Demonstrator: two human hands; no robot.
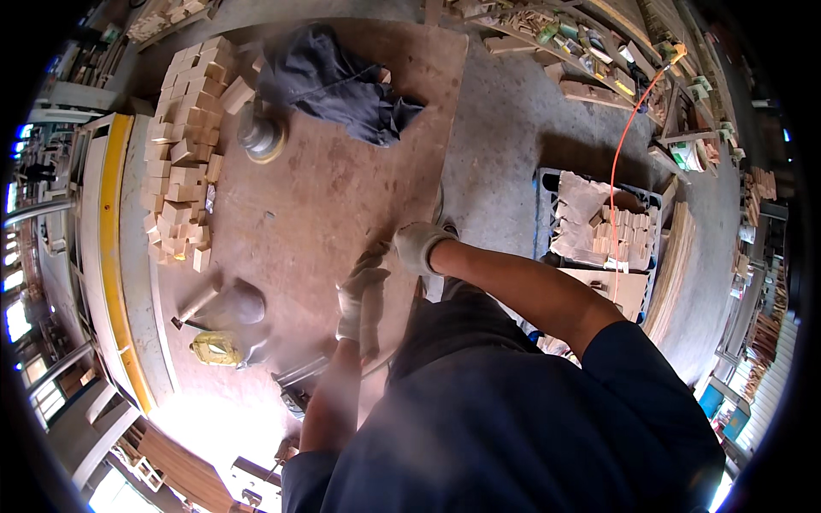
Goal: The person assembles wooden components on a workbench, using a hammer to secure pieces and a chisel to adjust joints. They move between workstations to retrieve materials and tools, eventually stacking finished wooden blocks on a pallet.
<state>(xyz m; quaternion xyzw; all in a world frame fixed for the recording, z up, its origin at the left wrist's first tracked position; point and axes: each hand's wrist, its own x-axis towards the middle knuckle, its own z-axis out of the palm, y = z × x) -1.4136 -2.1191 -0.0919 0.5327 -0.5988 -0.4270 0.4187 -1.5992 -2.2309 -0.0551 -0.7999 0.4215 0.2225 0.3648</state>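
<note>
Left hand [359, 295] is pointing toward the table's [291, 205] top edge, right hand [419, 246] curling by its right edge; holding what, I cannot tell. Surface is stretching left to blocks [181, 154].

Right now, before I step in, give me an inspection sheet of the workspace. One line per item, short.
Surface: brown worktop, stained in places.
Job's things: pale gloves, worn on both hands; anything held cannot be made out.
Clutter: stack of wooden blocks along the left side; crumpled dark cloth at the far end; round grey item beside the stack; yellow-edged item lower left.
Hands: left hand and right hand close together near the worktop's right edge; contact unclear.
Cables: orange line at right, cable or hose unclear.
Surroundings: concrete floor; wood pieces in a crate at right.
</note>
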